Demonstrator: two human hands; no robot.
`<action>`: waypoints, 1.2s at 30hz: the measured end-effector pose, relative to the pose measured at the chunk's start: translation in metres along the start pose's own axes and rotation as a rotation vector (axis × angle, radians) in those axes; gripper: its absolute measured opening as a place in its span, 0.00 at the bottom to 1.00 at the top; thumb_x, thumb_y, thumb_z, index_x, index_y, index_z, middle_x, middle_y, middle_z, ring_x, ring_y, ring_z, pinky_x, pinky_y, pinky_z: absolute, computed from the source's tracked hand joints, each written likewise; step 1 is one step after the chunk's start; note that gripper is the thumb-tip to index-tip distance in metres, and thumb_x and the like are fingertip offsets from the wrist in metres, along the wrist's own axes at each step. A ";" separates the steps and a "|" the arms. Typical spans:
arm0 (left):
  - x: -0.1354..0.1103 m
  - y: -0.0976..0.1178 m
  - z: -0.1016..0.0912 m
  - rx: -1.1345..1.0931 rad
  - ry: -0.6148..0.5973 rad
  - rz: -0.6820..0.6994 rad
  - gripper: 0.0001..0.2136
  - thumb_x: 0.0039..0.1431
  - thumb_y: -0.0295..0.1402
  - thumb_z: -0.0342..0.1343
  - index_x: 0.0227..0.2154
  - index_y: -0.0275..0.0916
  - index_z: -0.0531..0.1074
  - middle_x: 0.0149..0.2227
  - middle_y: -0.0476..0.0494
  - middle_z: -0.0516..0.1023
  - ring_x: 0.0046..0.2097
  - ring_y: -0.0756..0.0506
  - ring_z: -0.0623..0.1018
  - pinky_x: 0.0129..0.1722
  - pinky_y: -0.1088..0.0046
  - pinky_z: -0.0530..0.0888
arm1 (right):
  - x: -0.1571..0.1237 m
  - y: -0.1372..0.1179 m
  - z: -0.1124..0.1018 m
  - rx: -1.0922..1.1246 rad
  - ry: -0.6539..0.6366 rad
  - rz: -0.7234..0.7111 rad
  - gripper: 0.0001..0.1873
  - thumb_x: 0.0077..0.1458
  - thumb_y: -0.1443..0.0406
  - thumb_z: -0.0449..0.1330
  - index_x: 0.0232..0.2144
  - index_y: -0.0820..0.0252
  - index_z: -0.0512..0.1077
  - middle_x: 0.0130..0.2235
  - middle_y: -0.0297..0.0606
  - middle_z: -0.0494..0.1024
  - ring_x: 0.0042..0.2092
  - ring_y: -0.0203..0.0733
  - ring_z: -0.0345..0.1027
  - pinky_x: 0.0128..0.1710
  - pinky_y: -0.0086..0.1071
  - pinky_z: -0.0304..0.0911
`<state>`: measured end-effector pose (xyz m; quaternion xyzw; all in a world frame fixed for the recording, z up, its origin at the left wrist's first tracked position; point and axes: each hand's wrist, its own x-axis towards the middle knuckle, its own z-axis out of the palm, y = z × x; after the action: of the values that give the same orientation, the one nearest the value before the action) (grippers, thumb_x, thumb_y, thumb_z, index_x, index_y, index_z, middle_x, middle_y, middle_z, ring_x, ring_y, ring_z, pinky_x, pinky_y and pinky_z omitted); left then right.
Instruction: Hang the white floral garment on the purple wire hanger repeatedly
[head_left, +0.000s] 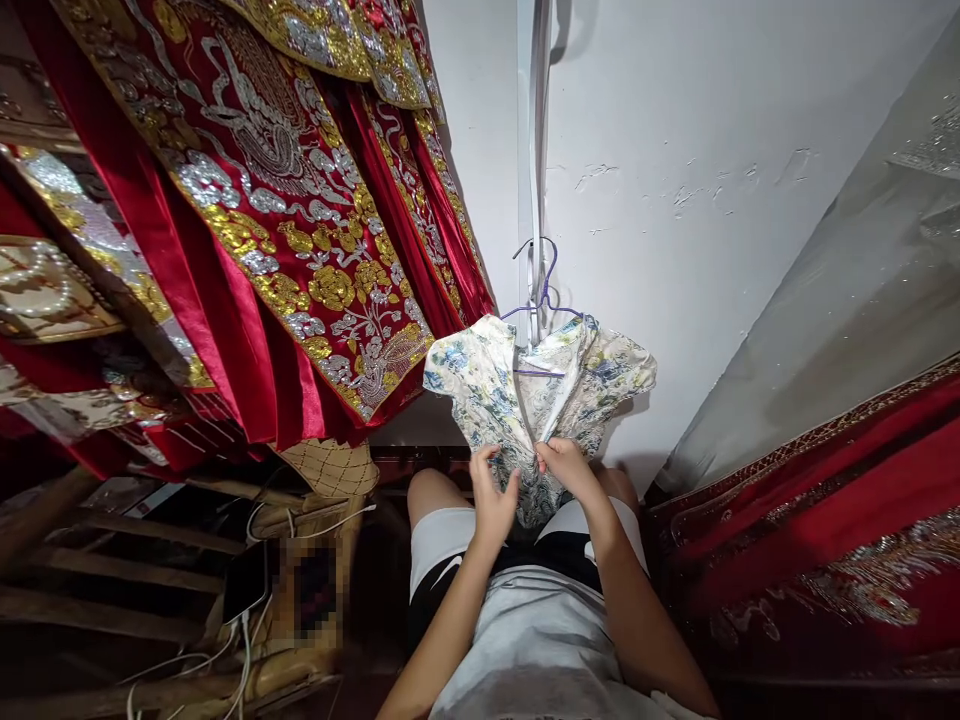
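Note:
A small floral dress (495,390), cream with blue and yellow flowers, hangs on a purple wire hanger (541,290) from a white pole against the wall. My left hand (491,495) is at the dress's front, fingers curled against the fabric near the opening. My right hand (564,462) pinches the edge of the front opening just beside it. Both hands are close together at the lower middle of the dress.
Red velvet garments with gold and silver embroidery (300,200) hang at the left. More red embroidered cloth (825,540) and a plastic-covered garment lie at the right. A phone with white cables (247,585) rests on wooden furniture at lower left. White wall (712,150) behind.

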<state>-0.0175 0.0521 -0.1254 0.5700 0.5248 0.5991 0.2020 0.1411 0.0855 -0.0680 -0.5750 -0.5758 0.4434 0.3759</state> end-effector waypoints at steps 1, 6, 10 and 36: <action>-0.002 0.002 0.008 -0.015 -0.082 0.013 0.17 0.59 0.34 0.58 0.50 0.42 0.65 0.50 0.37 0.71 0.52 0.39 0.73 0.54 0.60 0.70 | 0.000 0.001 0.000 0.019 -0.010 -0.014 0.21 0.57 0.54 0.54 0.17 0.56 0.66 0.20 0.35 0.72 0.24 0.38 0.60 0.29 0.32 0.56; 0.009 0.003 0.038 -0.081 -0.223 -0.003 0.15 0.59 0.32 0.57 0.47 0.42 0.63 0.43 0.41 0.71 0.46 0.41 0.75 0.50 0.62 0.71 | 0.001 0.010 0.002 0.115 -0.060 -0.061 0.21 0.57 0.49 0.53 0.20 0.56 0.66 0.22 0.34 0.72 0.24 0.38 0.59 0.27 0.32 0.57; 0.028 -0.003 0.053 -0.100 -0.224 -0.007 0.14 0.60 0.30 0.55 0.48 0.41 0.62 0.47 0.39 0.71 0.47 0.42 0.73 0.50 0.63 0.71 | 0.005 0.011 0.000 0.163 -0.045 -0.067 0.19 0.55 0.49 0.55 0.23 0.56 0.67 0.23 0.33 0.72 0.23 0.37 0.59 0.26 0.32 0.56; 0.033 0.056 0.042 -0.706 -0.195 -0.423 0.21 0.37 0.39 0.77 0.27 0.37 0.72 0.22 0.50 0.77 0.24 0.51 0.76 0.27 0.77 0.71 | -0.001 0.015 -0.006 0.325 0.074 -0.188 0.15 0.56 0.51 0.56 0.27 0.53 0.63 0.24 0.29 0.67 0.26 0.40 0.62 0.28 0.33 0.58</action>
<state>0.0312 0.0760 -0.0703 0.3997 0.3713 0.6305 0.5521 0.1520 0.0844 -0.0800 -0.4662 -0.5336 0.4721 0.5245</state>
